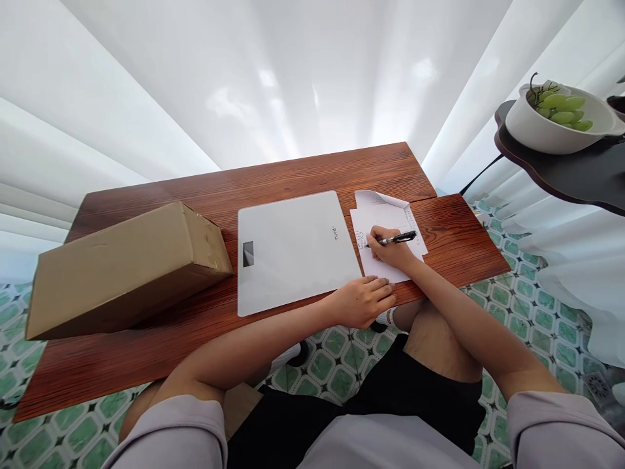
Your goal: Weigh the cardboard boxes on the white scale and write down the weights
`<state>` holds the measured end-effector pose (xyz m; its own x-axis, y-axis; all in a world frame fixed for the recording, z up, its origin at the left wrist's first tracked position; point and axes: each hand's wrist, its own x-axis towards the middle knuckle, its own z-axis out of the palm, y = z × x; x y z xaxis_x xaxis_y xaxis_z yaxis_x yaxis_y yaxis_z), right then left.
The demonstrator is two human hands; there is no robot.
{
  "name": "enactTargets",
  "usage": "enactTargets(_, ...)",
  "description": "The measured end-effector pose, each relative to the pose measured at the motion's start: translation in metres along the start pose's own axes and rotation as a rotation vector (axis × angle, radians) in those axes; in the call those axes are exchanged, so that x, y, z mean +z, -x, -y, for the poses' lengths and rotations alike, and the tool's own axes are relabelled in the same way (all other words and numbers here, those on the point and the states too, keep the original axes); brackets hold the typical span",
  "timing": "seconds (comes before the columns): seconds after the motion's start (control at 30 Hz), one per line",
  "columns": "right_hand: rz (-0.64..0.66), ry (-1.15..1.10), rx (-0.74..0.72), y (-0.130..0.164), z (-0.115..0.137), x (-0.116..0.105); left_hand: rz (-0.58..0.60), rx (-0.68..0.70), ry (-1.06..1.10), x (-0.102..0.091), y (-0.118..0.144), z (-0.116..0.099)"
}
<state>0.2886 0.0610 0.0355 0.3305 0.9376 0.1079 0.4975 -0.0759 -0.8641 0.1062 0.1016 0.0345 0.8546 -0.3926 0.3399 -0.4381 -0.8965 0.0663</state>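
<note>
The right hand [390,251] pinches a light, stiff pen [398,238] low near its tip on the thin, floppy paper [385,268], and the left hand [364,301], loosely curled and holding nothing, rests on the near edge of the surface [439,234].

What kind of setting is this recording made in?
Probably a home room used as a small packing or mailing corner: a wooden table against white curtains, patterned green floor tiles, and a bowl of green grapes on a side shelf.

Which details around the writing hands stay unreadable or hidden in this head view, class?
- Writing on the white paper sheet: too small to read, partly covered by the right hand.
- Tip of the black pen: hidden behind the fingers.
- Display of the flat white scale: too small.
- Brown cardboard box: contents closed off.
</note>
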Motion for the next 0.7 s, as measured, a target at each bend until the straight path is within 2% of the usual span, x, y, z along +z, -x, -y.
enactTargets(0.13, 0.002, -0.004, -0.006, -0.0003, 0.0009, 0.0001, -0.033, 0.015, -0.010, 0.0007, 0.0004, 0.0007)
enactTargets(0.3, 0.002, -0.012, -0.008, -0.0006, 0.0014, 0.0000, 0.001, 0.004, -0.005, 0.0008, 0.0003, 0.0004)
enactTargets(0.5, -0.008, -0.017, -0.009, 0.0006, 0.0012, -0.0002, -0.028, 0.010, -0.011, 0.0019, 0.0010, 0.0004)
enactTargets(0.7, -0.016, -0.006, 0.010, 0.0003, 0.0020, -0.0010, 0.002, 0.013, -0.003, 0.0022, 0.0016, 0.0010)
